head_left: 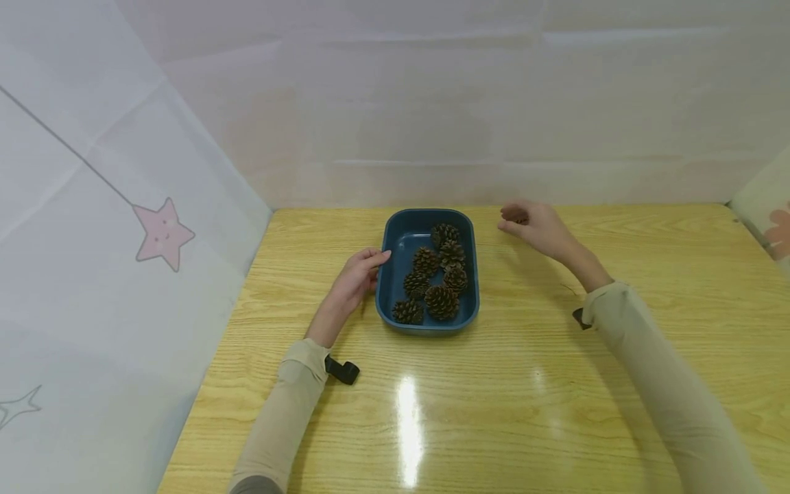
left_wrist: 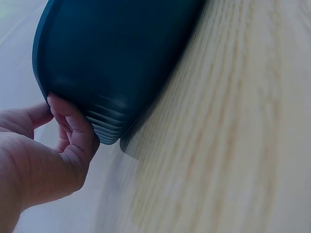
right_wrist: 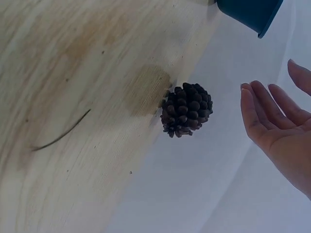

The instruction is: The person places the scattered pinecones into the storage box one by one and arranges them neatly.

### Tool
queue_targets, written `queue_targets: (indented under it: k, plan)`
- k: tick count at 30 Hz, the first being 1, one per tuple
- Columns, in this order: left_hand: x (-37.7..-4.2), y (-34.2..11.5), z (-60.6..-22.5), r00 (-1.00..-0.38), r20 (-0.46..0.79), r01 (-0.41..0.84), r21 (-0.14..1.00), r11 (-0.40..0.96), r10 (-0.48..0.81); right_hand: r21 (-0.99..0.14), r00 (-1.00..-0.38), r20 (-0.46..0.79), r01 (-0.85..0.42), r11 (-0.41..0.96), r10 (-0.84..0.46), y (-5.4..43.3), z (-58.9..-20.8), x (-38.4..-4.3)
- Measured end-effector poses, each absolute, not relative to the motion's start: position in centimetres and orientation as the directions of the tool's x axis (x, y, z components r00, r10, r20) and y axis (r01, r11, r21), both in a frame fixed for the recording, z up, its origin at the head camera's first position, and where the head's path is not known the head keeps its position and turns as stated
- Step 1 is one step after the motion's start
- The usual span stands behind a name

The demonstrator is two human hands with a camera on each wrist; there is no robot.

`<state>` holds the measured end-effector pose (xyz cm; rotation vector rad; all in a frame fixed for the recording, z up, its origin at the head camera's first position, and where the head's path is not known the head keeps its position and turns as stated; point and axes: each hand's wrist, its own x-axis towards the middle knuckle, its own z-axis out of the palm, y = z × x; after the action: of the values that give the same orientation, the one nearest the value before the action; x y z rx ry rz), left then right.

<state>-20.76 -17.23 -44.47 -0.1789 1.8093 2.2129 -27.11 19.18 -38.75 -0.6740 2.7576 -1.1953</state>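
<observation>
A dark blue rectangular bin stands on the table, with several brown pinecones inside, mostly toward its right and near side. My left hand grips the bin's left side, thumb at the rim and curled fingers against the outer wall, as the left wrist view shows. To the right of the bin, my right hand hovers with relaxed, gently bent fingers. A single pinecone is close by, apart from those fingers in the right wrist view; the hand mostly hides it in the head view.
The wooden table meets a white sheet behind it. Another sheet with a pink star hangs at the left. A thin dark curved strand lies on the tabletop near the right hand.
</observation>
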Motion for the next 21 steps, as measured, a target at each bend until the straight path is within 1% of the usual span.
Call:
queue_targets:
  k: [12, 21]
  plan:
    - [-20.8, -17.2, -44.5, -0.954, -0.269, -0.291, 0.938, -0.188, 0.134, -0.7, -0.933, 0.111, -0.318, 0.64, -0.343, 20.5, -39.3, -27.6]
    - [-20.7, -17.2, -44.4, -0.954, -0.269, -0.29, 0.94, -0.179, 0.13, -0.703, -0.941, 0.097, -0.295, 0.647, -0.324, 21.2, -39.8, -28.1]
